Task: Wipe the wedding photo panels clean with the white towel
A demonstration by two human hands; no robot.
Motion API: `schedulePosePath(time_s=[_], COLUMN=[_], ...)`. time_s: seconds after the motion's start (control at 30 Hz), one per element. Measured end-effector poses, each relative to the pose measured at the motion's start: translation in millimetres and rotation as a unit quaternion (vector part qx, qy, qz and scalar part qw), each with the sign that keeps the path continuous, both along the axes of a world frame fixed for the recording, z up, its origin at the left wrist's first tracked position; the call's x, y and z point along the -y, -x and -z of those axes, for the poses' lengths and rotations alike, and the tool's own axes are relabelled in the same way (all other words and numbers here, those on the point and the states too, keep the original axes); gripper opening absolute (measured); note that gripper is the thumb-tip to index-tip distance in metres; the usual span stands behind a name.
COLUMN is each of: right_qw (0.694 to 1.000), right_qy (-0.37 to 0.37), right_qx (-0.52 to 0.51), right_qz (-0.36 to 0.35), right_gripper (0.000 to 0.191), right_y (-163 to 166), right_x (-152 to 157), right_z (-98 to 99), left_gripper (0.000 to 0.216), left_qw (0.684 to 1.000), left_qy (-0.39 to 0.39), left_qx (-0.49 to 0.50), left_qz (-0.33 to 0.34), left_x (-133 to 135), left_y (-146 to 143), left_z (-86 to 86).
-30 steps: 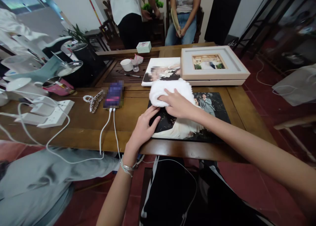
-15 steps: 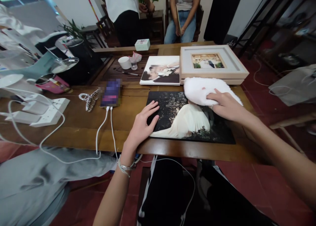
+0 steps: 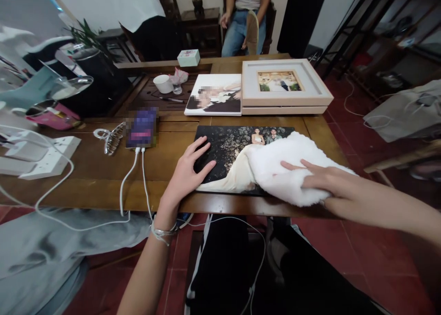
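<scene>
A dark photo panel (image 3: 223, 154) with a couple and a long pale dress lies flat near the table's front edge. My left hand (image 3: 188, 168) rests on its left edge, open with fingers spread. Over the panel's lower right part lies a fluffy white cloth (image 3: 275, 163), hiding that corner. My right hand (image 3: 319, 179) presses on the cloth and grips it, some fingers sunk in the pile. Just behind the panel are a white photo print (image 3: 220, 101) and a light wooden frame (image 3: 289, 101) holding a small picture.
To the left are a phone (image 3: 141, 127) with white cables, a clear hair claw (image 3: 112, 138) and a power strip (image 3: 51, 154). A white cup (image 3: 162, 84) and a tissue box (image 3: 189, 58) stand farther back. Two people are beyond the table; someone's grey-clad leg (image 3: 69, 241) is at left.
My right hand has brought the white cloth down from the panel's top right toward its lower right, uncovering the couple. My left hand stays on the left edge. The view has shifted slightly.
</scene>
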State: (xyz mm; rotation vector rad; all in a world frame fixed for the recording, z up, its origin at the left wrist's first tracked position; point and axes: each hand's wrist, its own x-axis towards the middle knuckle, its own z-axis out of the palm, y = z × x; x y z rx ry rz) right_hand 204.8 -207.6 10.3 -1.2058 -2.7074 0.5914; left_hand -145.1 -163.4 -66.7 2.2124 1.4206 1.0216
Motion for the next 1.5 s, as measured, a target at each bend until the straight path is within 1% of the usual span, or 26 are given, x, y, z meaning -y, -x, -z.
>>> schedulePosePath(time_s=[0.07, 0.13, 0.17, 0.23, 0.3, 0.33, 0.4, 0.43, 0.47, 0.5, 0.53, 0.6, 0.67, 0.73, 0.8, 0.87, 1.0, 1.07, 1.1, 1.17, 1.23, 1.4, 1.47, 1.5], right_qw=[1.000, 1.000, 1.000, 0.996, 0.985, 0.973, 0.936, 0.918, 0.907, 0.908, 0.916, 0.937, 0.955, 0.966, 0.975, 0.983, 0.994, 0.996, 0.996, 0.995, 0.994, 0.992, 0.990, 0.989], right_qy=[0.019, 0.018, 0.003, -0.052, -0.122, -0.166, -0.258, -0.296, -0.323, -0.335, -0.337, -0.316, -0.272, -0.222, -0.179, -0.142, -0.072, -0.033, -0.016, 0.002, -0.004, -0.074, -0.099, -0.105], right_qx=[-0.006, -0.006, -0.006, -0.001, 0.008, 0.013, 0.024, 0.029, 0.033, 0.037, 0.041, 0.059, 0.091, 0.115, 0.116, 0.108, 0.084, 0.079, 0.084, 0.097, 0.105, 0.085, 0.071, 0.066], right_qz=[-0.004, 0.010, 0.024, 0.066, 0.120, 0.159, 0.238, 0.262, 0.267, 0.250, 0.216, 0.136, 0.080, 0.059, 0.055, 0.051, 0.010, -0.011, -0.012, -0.001, 0.018, 0.055, 0.076, 0.082], right_gripper=[0.035, 0.023, 0.019, 0.015, 0.012, 0.011, 0.011, 0.010, 0.009, 0.009, 0.012, 0.024, 0.035, 0.043, 0.046, 0.047, 0.040, 0.036, 0.036, 0.038, 0.043, 0.051, 0.052, 0.052], right_y=[3.8, 9.0, 11.2, 13.2, 11.3, 8.9, 2.7, -0.2, -2.3, -3.3, -2.9, 1.7, 9.6, 17.9, 24.0, 27.6, 30.2, 29.9, 29.4, 27.6, 25.5, 25.0, 26.4, 26.5], right_x=[-25.8, -52.8, -63.9, -78.0, -81.1, -79.4, -73.1, -69.8, -67.0, -65.0, -64.0, -64.6, -65.9, -63.1, -51.7, -30.2, 25.0, 41.4, 43.5, 34.3, 9.6, -72.2, -90.7, -93.4], right_z=[0.0, 3.5, 5.4, 6.4, 1.9, -2.0, -10.3, -13.2, -14.2, -13.1, -9.5, 3.6, 20.1, 33.5, 38.7, 34.8, 11.0, -0.4, -4.2, -6.3, -1.1, 24.3, 29.9, 30.6], left_gripper=[0.044, 0.043, 0.043, 0.042, 0.042, 0.041, 0.041, 0.042, 0.042, 0.042, 0.042, 0.042, 0.042, 0.042, 0.041, 0.041, 0.040, 0.040, 0.041, 0.043, 0.044, 0.045, 0.044, 0.044], left_qw=[1.000, 1.000, 1.000, 1.000, 1.000, 1.000, 0.999, 0.999, 0.999, 0.999, 0.999, 0.999, 0.999, 0.999, 0.999, 0.999, 0.999, 1.000, 1.000, 1.000, 1.000, 1.000, 1.000, 1.000], left_qy=[0.001, -0.002, -0.004, -0.006, -0.005, -0.007, -0.009, -0.011, -0.013, -0.015, -0.016, -0.018, -0.020, -0.020, -0.020, -0.020, -0.017, -0.012, -0.007, 0.002, 0.006, 0.005, 0.004, 0.005], left_qx=[0.001, 0.006, 0.009, 0.014, 0.020, 0.024, 0.031, 0.035, 0.038, 0.041, 0.044, 0.047, 0.047, 0.045, 0.045, 0.045, 0.035, 0.020, 0.010, -0.010, -0.021, -0.023, -0.020, -0.018], left_qz=[0.005, 0.008, 0.009, 0.008, 0.008, 0.009, 0.009, 0.009, 0.009, 0.008, 0.008, 0.009, 0.012, 0.013, 0.011, 0.008, 0.010, 0.013, 0.013, 0.013, 0.013, 0.016, 0.015, 0.013], left_x=[0.1, -0.1, -0.3, -0.5, -0.4, -0.2, 0.3, 0.6, 0.9, 1.1, 1.3, 1.3, 1.1, 0.7, 0.2, -0.2, -0.3, 0.3, 0.7, 1.5, 1.8, 0.6, 0.3, 0.2], left_y=[0.3, 0.8, 1.1, 1.2, 0.9, 0.5, -0.5, -0.9, -1.3, -1.5, -1.7, -1.8, -1.7, -1.6, -1.5, -1.3, -0.8, -0.9, -1.0, -1.1, -0.9, 0.0, 0.0, 0.0], left_z=[0.1, 0.4, 0.5, 0.7, 0.7, 0.6, 0.1, -0.2, -0.6, -0.9, -1.1, -1.6, -1.9, -1.9, -1.5, -0.9, 0.4, 0.2, -0.2, -0.9, -1.4, -1.2, -1.0, -0.8])
